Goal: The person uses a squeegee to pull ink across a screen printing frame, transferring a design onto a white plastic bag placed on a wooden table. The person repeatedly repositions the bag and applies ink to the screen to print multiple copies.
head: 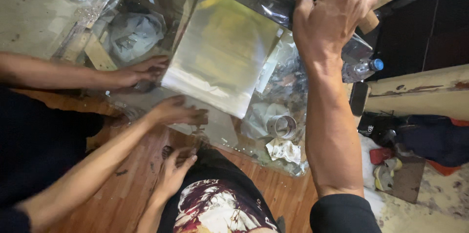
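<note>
My right hand [332, 13] reaches far forward at the top and is closed around a wooden-handled tool [370, 21]; a dark part of the tool shows above my fingers. My left hand [177, 164] rests with bent fingers on the wooden tabletop [122, 189] close to my body and holds nothing. Between the two hands lies a stack of clear plastic sheets [220, 52] on a shiny surface. Another person's two hands [146, 69] [176, 111] press on the left edge of that stack.
A roll of clear tape [282, 126] and crumpled paper [283, 150] lie near the table's front edge. A plastic bottle [362, 69] and a black phone [358, 98] sit to the right. Shoes [386, 169] and cloth lie on the floor.
</note>
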